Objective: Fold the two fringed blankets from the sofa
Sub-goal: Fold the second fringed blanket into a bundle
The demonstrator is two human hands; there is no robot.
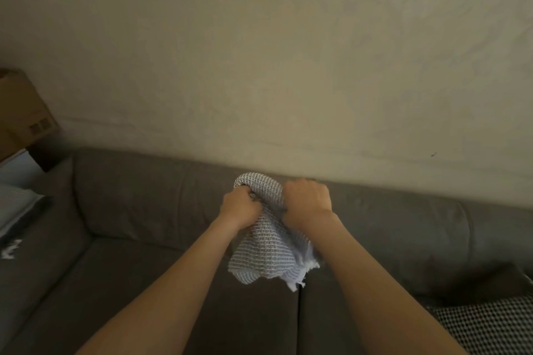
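Observation:
A grey-and-white waffle-weave blanket (pixel 261 256) with white fringe at its lower corner hangs bunched in the air over the grey sofa (pixel 138 239). My left hand (pixel 240 206) grips its upper left part and my right hand (pixel 307 197) grips its upper right part, the two fists close together. A fold of the fabric arches between them. A second, black-and-white patterned blanket (pixel 487 326) lies on the sofa seat at the lower right corner. A pale cloth with white fringe (pixel 11 248) shows at the left edge.
A cream wall fills the upper view behind the sofa back. A cardboard box (pixel 20 112) stands at the far left above the sofa arm. A pale cushion (pixel 14 207) lies on the sofa's left end. A seam splits the seat cushions below the blanket.

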